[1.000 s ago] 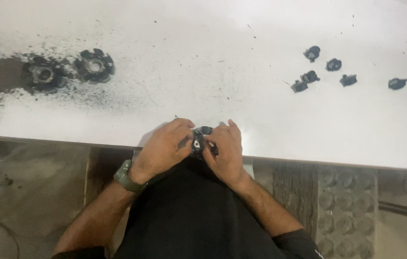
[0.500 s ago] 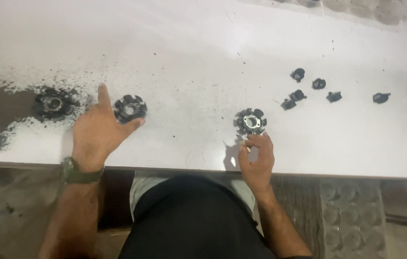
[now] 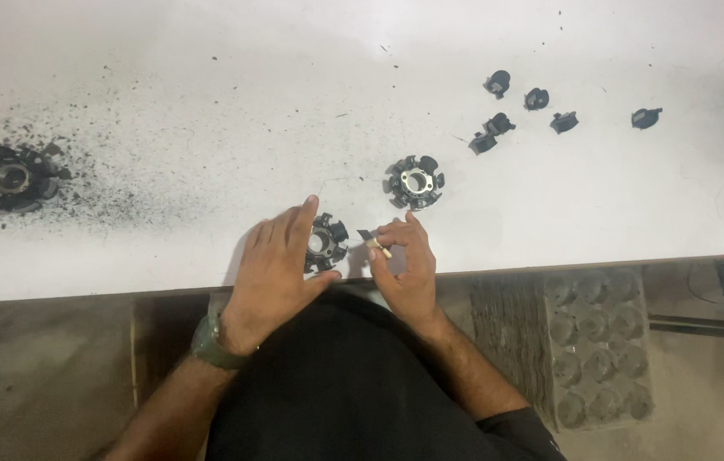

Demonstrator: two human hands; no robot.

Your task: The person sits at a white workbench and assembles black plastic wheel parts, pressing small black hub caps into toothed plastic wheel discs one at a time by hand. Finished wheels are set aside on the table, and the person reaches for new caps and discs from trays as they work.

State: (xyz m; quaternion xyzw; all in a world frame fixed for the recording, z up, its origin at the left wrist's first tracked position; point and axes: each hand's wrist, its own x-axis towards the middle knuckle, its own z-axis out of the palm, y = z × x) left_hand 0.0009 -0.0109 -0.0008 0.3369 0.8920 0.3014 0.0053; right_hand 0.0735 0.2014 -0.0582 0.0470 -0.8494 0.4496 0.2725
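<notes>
1. We rest our left hand (image 3: 281, 260) on a black toothed ring (image 3: 325, 242) at the near edge of the white table (image 3: 208, 102); the fingers lie flat and spread over it, not curled shut.
2. Our right hand (image 3: 404, 265) pinches a small pale stick with a dark tip (image 3: 374, 241), just right of that ring.
3. A second toothed ring (image 3: 414, 181) sits a little farther in, apart from both hands.
</notes>
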